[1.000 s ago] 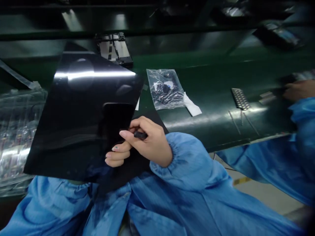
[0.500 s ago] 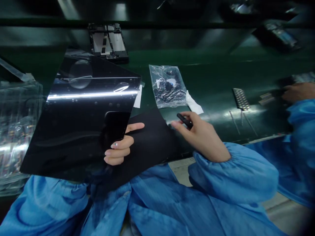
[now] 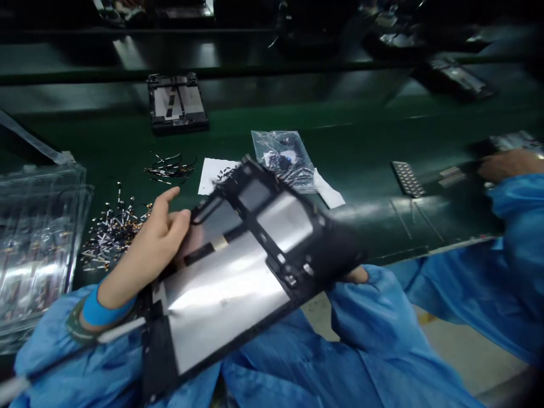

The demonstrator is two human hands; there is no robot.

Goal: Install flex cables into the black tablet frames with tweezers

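Note:
A black device panel [image 3: 229,272] with silver metal areas is tilted in front of my body, its inner side facing up. My left hand [image 3: 155,241] is at the panel's upper left edge, thumb and index finger stretched out and apart; its other fingers are hidden. The right hand is behind the panel's right end; only the wrist shows. Beyond the panel lie a white paper [image 3: 209,175] with small black pieces and a clear bag [image 3: 283,158] of dark parts. A blue band [image 3: 102,309] is round my left wrist.
Clear plastic trays [image 3: 38,243] stand at the left, beside a pile of small parts [image 3: 114,229]. An opened device [image 3: 178,105] lies at the back. At the right are a perforated metal piece [image 3: 408,178], thin strips and another person's hand [image 3: 512,167].
The panel has turned from its glossy dark side to its inner side. My left hand has moved to its upper left edge. My right hand has gone behind it, and the black tool is hidden.

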